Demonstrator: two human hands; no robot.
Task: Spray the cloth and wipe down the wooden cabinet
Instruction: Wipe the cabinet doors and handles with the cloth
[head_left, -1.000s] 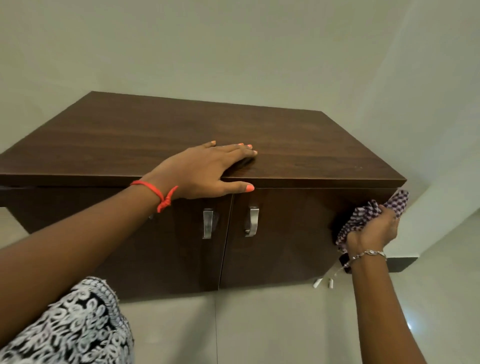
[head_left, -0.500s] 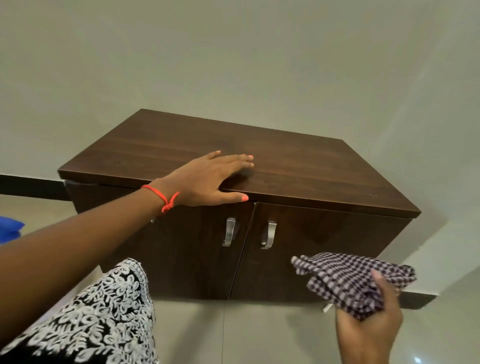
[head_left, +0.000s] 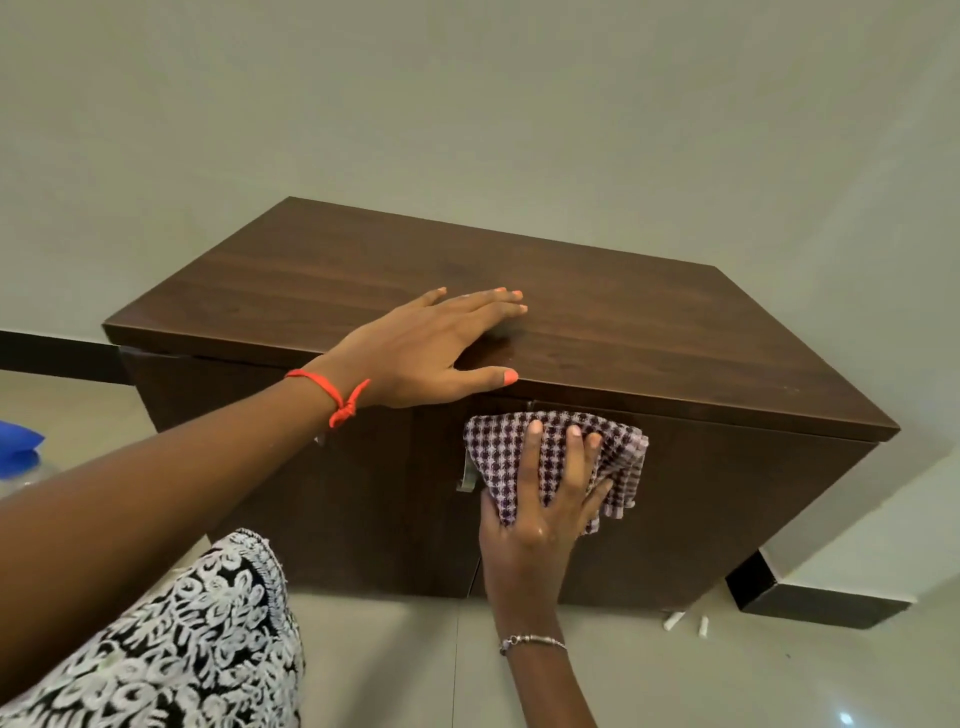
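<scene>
A low dark wooden cabinet (head_left: 649, 332) with two front doors stands against the pale wall. My left hand (head_left: 426, 348) lies flat on its top near the front edge, fingers spread, holding nothing. My right hand (head_left: 540, 514) presses a purple-and-white checked cloth (head_left: 613, 467) flat against the upper middle of the cabinet front, over the door seam. The cloth hides one metal handle; the tip of the other handle (head_left: 466, 480) shows at its left edge.
A blue-capped clear bottle (head_left: 18, 452) sits at the far left edge on the tiled floor (head_left: 727, 675). Two small white bits (head_left: 685, 621) lie on the floor by the cabinet's right foot. A dark skirting (head_left: 810, 597) runs along the wall.
My right hand carried the cloth from the cabinet's right side, down and back, then onto the middle of the front doors. My left hand stayed on the top.
</scene>
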